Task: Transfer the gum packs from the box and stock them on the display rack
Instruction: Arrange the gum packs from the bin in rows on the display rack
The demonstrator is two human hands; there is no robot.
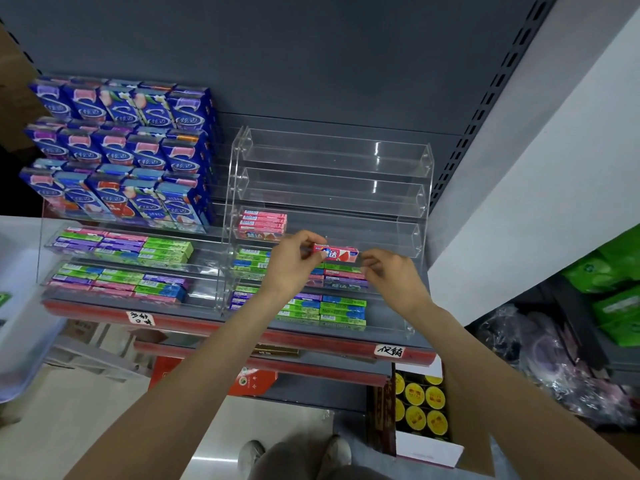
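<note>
A pink gum pack [337,253] is held level in front of the clear acrylic display rack [420,209]. My left hand [294,263] pinches its left end, and my right hand [389,271] pinches its right end. The pack hovers before the rack's third tier, where a small stack of pink packs [264,221] lies at the left. Green, blue and pink packs [341,310] fill the two lower tiers. The top two tiers hold nothing. The source box is not clearly identifiable.
A second clear rack [117,258] at left holds green, purple and pink gum packs, with blue cartons [117,150] stacked above it. A box of yellow-lidded tins [420,403] stands below right. Green bags [609,289] and plastic wrap lie at far right. A white wall corner flanks the shelf.
</note>
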